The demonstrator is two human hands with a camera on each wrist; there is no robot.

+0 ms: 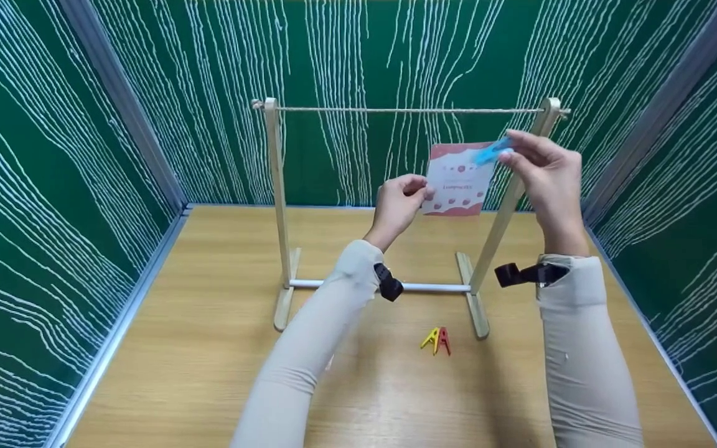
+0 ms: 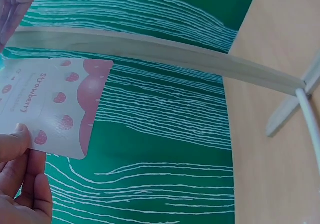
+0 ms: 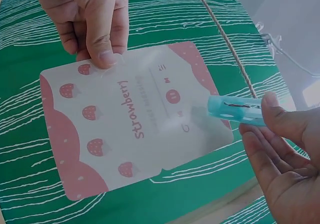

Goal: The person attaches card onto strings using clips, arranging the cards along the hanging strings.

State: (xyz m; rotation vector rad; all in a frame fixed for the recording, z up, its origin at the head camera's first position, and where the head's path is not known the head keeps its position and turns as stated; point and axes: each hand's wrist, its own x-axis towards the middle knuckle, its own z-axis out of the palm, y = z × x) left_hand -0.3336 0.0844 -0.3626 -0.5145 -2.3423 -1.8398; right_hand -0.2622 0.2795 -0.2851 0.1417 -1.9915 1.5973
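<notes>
A pink and white strawberry card [image 1: 458, 180] is held up below the rope line, its left edge pinched between the thumb and fingers of my left hand [image 1: 399, 205]. My right hand [image 1: 548, 180] pinches a blue clothespin [image 1: 493, 151] at the card's upper right corner. In the right wrist view the tip of the clothespin [image 3: 235, 109] overlaps the card [image 3: 125, 119]; whether it grips the card I cannot tell. The twine rope [image 1: 408, 111] runs between two wooden posts above both hands.
A wooden stand with a left post [image 1: 276, 186], a right post [image 1: 501, 224] and a white crossbar [image 1: 433, 287] stands on the table [image 1: 209, 348]. Yellow [image 1: 429, 341] and red [image 1: 443, 342] clothespins lie in front of it. Green walls with white lines enclose the table.
</notes>
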